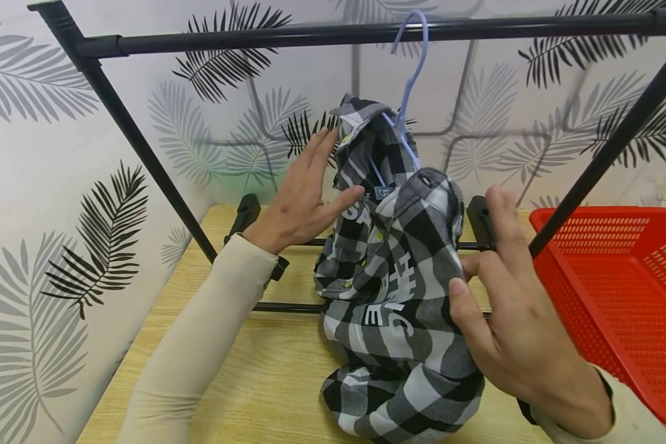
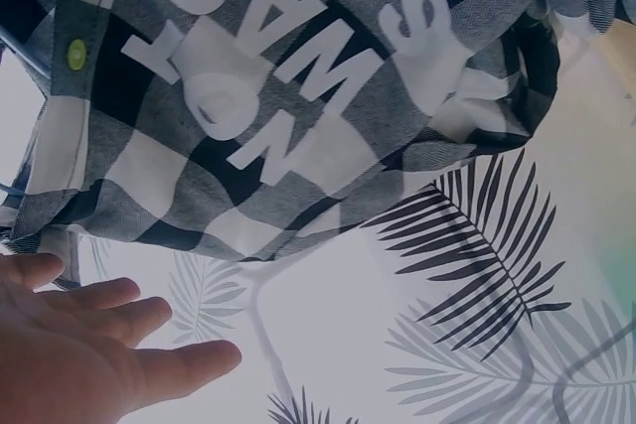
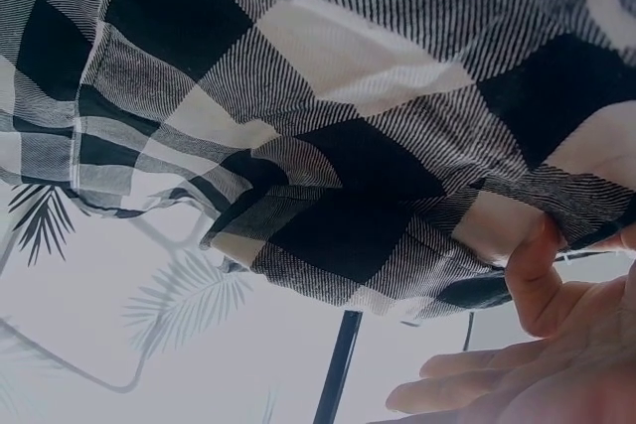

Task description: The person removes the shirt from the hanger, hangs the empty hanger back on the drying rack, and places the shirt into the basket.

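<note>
A black, white and grey checked shirt (image 1: 405,296) with white lettering and yellow-green buttons hangs on a lilac hanger (image 1: 407,92), hooked over a black rail. Its collar gapes around the hanger, and its lower part bunches over the table. On the left, my left hand (image 1: 305,191) holds nothing; its fingers are extended beside the collar, thumb in front of the shirt. In the left wrist view those fingers (image 2: 184,369) are spread below the fabric. My right hand (image 1: 516,308) pinches the shirt's right edge between thumb and bent index finger, its other fingers extended.
The black rack's rail (image 1: 255,38) crosses the top, with slanting posts at both sides and lower bars behind the shirt. A red perforated basket (image 1: 616,296) stands at the right. Beneath is a wood-grain table (image 1: 244,370), against a leaf-patterned wall (image 1: 116,123).
</note>
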Demonstrator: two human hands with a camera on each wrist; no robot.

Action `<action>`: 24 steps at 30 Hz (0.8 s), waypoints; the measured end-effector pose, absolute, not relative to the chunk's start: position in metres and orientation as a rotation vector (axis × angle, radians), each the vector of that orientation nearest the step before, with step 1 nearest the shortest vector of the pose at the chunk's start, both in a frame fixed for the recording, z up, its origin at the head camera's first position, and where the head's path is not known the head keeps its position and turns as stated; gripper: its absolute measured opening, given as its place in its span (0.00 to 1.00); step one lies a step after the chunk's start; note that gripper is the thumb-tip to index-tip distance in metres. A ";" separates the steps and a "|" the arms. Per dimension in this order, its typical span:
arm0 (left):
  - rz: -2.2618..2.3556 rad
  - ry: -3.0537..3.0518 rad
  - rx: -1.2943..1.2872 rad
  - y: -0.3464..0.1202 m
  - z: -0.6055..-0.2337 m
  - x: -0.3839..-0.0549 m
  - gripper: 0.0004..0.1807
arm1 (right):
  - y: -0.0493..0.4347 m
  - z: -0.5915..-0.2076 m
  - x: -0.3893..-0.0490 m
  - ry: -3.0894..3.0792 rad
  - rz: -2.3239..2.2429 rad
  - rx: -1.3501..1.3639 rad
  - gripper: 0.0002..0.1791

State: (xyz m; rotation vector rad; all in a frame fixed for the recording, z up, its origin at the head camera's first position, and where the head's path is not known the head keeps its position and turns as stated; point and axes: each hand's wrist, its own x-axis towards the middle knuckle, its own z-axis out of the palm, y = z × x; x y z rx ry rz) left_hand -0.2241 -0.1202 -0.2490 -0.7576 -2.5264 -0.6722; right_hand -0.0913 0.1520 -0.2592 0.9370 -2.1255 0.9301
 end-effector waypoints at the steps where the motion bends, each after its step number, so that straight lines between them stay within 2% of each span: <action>1: -0.678 -2.509 -0.765 -0.120 -0.249 -0.224 0.47 | 0.152 -0.260 -0.091 -2.125 0.930 0.937 0.08; 15: -0.708 -2.419 -0.791 -0.117 -0.245 -0.223 0.45 | 0.152 -0.262 -0.093 -2.134 0.915 0.941 0.08; 24: -0.718 -2.350 -0.787 -0.115 -0.242 -0.224 0.40 | 0.151 -0.264 -0.093 -2.146 0.919 0.943 0.06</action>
